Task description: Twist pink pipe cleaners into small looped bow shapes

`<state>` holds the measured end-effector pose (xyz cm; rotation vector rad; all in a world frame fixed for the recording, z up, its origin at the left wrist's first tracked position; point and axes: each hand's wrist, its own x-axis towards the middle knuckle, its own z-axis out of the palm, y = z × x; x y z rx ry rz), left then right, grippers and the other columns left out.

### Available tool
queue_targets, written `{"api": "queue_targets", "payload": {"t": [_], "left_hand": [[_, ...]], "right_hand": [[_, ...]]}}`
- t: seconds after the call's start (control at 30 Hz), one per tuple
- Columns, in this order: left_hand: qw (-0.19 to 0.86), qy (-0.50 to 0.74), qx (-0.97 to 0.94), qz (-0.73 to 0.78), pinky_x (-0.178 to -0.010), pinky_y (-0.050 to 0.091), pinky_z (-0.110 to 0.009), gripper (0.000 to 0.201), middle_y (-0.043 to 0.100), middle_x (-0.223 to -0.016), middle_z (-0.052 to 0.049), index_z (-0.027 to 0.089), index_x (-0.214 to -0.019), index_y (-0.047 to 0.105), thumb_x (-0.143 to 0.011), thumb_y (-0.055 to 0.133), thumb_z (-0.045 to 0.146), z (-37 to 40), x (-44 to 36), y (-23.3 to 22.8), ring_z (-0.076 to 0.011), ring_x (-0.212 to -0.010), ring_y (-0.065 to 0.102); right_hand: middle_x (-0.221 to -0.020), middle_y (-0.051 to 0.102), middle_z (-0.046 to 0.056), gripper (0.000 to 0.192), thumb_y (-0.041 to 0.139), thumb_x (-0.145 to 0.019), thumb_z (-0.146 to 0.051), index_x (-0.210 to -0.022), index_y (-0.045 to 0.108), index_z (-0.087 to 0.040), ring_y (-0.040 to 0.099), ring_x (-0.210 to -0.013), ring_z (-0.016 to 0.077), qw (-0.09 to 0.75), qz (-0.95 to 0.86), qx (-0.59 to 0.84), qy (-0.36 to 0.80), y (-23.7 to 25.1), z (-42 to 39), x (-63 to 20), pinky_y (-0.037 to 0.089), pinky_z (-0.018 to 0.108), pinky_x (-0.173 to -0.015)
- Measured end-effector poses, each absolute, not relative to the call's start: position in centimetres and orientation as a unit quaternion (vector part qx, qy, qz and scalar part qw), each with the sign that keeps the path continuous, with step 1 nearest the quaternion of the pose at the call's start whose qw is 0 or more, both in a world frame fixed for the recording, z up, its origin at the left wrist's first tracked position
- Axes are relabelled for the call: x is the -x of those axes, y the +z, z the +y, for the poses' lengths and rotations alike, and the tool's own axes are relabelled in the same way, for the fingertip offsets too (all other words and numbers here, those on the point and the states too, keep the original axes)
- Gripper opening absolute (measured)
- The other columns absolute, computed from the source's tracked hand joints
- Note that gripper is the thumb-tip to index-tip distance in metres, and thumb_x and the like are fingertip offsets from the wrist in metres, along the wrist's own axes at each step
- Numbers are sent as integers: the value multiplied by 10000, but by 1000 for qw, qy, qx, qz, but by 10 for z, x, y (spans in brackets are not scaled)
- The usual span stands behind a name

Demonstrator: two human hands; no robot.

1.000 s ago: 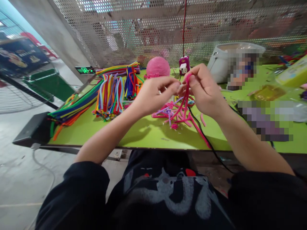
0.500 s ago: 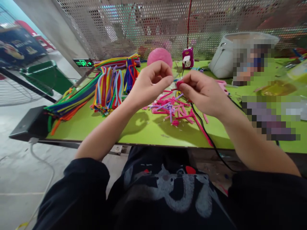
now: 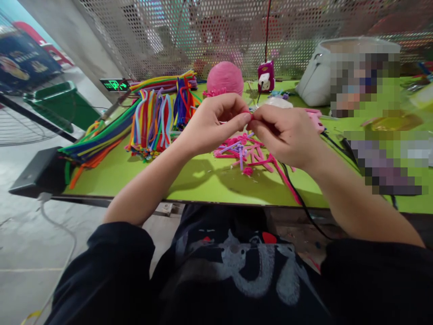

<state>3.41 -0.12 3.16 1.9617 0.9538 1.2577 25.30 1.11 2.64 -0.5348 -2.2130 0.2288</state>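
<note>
Hands: left grip [image 3: 216, 124] and right grip [image 3: 286, 135] both pinching pink pipe cleaner [image 3: 251, 116] above green table [image 3: 142, 180].

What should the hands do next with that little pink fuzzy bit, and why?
Probably keep pinching and give it one small twist. The left hand and right hand meet fingertip to fingertip above the green table, and only a tiny tip of the pink piece shows between them. That grip looks too slight to let go of. Loose pink and purple scraps lie just below.
</note>
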Motion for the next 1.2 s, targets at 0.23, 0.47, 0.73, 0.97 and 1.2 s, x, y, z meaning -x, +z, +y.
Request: {"api": "queue_targets", "payload": {"t": [0.23, 0.47, 0.73, 0.97, 1.2], "left_hand": [[373, 497, -692, 368, -554, 507, -193, 313, 605, -636, 26, 190, -771, 608, -955, 829, 314, -20, -42, 44, -80, -592, 630], [428, 513, -660, 343, -484, 390, -167, 250, 644, -699, 16, 184, -806, 654, -1025, 711, 290, -19, -39, 41, -46, -541, 581], [405, 539, -621, 400, -477, 391, -157, 242, 638, -711, 29, 198, -813, 618, -974, 781, 276, -13, -45, 33, -43, -549, 570], [388, 551, -604, 426, -439, 328, -143, 239, 647, -686, 23, 192, -776, 634, -995, 726, 216, -9, -45, 32, -27, -508, 512], [349, 578, -623, 395, -439, 357, -161, 202, 674, -718, 24, 206, -823, 633, -964, 772, 248, -4, -45, 26, -48, -542, 568]], "right_hand": [[-571, 454, -37, 267, 606, -974, -199, -730, 511, -247, 367, -522, 129, 494, -841, 212, 68, 28, -5, -247, 352, 334, -556], [-611, 498, -38, 205, 588, -1028, -213, -827, 572, -246, 420, -507, 123, 511, -838, 190, -26, 24, 2, -248, 388, 306, -546], [-890, 766, 71, 231, 524, -1122, -336, -1091, 727, -230, 725, -790, 219, 421, -875, 232, -57, 16, 14, -256, 580, 361, -757], [-962, 808, 61, 138, 629, -1104, -330, -1040, 744, -288, 769, -883, 241, 444, -864, 218, -94, 30, 11, -269, 603, 391, -799], [-784, 716, 9, 166, 720, -1066, -395, -1008, 760, -244, 590, -599, 145, 419, -876, 223, 86, 26, 21, -272, 437, 331, -564]]}}
